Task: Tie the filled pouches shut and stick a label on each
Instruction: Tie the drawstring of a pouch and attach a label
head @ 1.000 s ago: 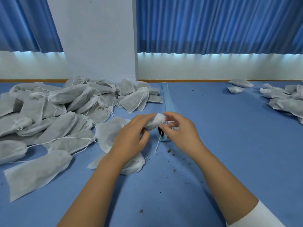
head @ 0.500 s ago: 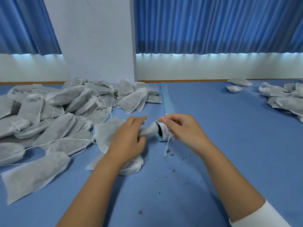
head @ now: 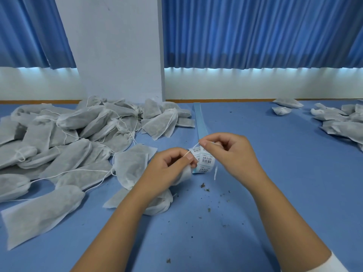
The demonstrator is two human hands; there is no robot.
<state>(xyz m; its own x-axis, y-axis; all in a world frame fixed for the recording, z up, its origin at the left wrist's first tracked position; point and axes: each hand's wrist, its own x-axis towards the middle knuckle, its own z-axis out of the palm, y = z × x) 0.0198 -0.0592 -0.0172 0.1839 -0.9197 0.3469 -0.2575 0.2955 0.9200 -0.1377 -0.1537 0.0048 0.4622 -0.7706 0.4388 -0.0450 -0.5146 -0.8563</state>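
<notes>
pouch in work: one white drawstring pouch [head: 183, 174], filled, in front of the person over the middle of the table; its neck is inside the left hand, its body shows below the left wrist.
drawstring [head: 193, 149]: one thin white string, stretched between the two hands; one loose end [head: 215, 172] hangs under the right hand.
left hand [head: 170, 166]: fingers curled around the pouch neck, thumb and forefinger pinching the string.
right hand [head: 229, 154]: fingers curled, pinching the other part of the string.
roll of labels [head: 205, 161]: one, lying just behind the hands; three white labels show, each with a barcode and a line of characters too small to read.
backing strip [head: 200, 120]: one light blue band running from the roll toward the wall.
heap of pouches [head: 78, 142]: on the left, too many to count exactly, more than twenty, many overlapping.
smaller group of pouches [head: 339, 122]: far right, cut by the edge; two more pouches [head: 287, 103] lie near it.
crumbs [head: 204, 187]: dark bits scattered on the blue table [head: 284, 193].
</notes>
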